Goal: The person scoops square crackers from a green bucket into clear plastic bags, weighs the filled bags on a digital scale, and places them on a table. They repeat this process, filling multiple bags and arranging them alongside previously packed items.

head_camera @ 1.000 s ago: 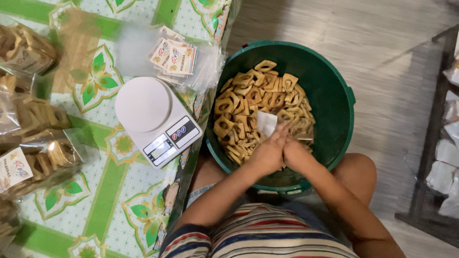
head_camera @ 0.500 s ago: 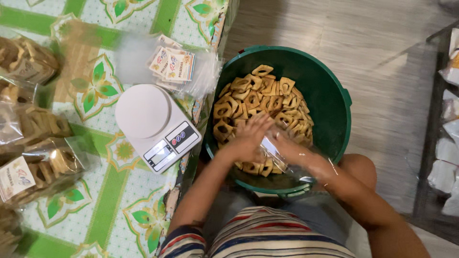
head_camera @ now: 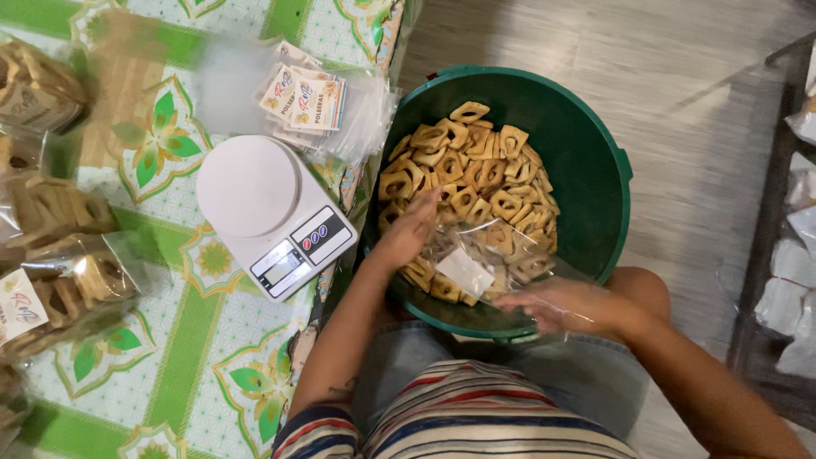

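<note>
Clear plastic bag (head_camera: 489,255) lies over the near half of the green bucket (head_camera: 603,149), partly filled with snack pieces, a white label showing through it. Bucket sits on the floor between the person's knees, at 12 o'clock from the striped shirt (head_camera: 459,421), and holds a heap of golden ring-shaped crackers (head_camera: 463,166).

Left hand (head_camera: 412,229): reaching into the bucket at the bag's 9 o'clock edge, fingers curled among the crackers; blurred, so whether it grips any cannot be told.

Right hand (head_camera: 557,304): at the bucket's 5 o'clock rim, fingers closed on the bag's plastic, holding it.

White digital kitchen scale (head_camera: 272,212): on the green floral mat (head_camera: 183,340), at 9 o'clock from the bucket, just beside it, platform bare.

Stack of small printed labels in a clear sleeve (head_camera: 306,98): at 12 o'clock from the scale.

Filled cracker bags (head_camera: 59,246): along the mat's far 9 o'clock edge, well apart from the bucket.
</note>
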